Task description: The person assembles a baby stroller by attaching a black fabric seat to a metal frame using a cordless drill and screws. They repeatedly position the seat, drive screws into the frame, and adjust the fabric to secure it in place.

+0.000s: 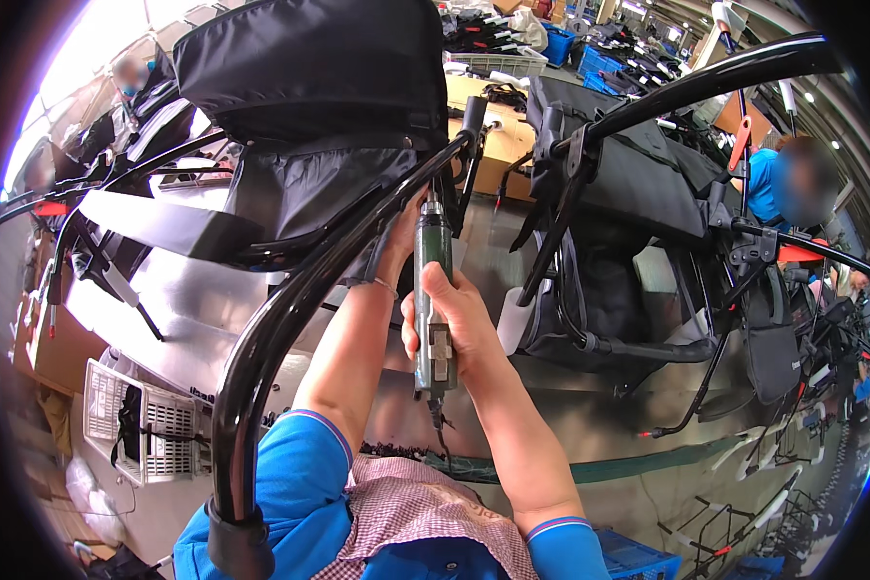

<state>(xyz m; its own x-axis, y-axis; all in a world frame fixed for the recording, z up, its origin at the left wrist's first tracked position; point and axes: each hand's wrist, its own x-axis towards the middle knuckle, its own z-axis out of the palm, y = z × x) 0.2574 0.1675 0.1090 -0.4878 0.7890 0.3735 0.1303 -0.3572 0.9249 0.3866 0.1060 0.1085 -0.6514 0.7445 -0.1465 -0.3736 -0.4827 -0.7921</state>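
My right hand (462,319) is wrapped round a dark green electric screwdriver (435,246), held upright with its bit end pointing away from me. The tip meets a black tubular frame (304,280) near a joint; the exact contact point is hidden. Just left of the tool, my left hand (403,230) reaches up behind the tube, its fingers mostly out of sight. Black fabric (309,72) is fitted on this frame, which looks like part of a stroller. A cord (444,430) hangs from the screwdriver's lower end.
Another black fabric-covered frame (628,164) stands to the right on the metal worktop (396,411). At lower left is a white plastic basket (155,435). A blue crate (633,556) sits below at right. A person in blue (766,188) is at far right.
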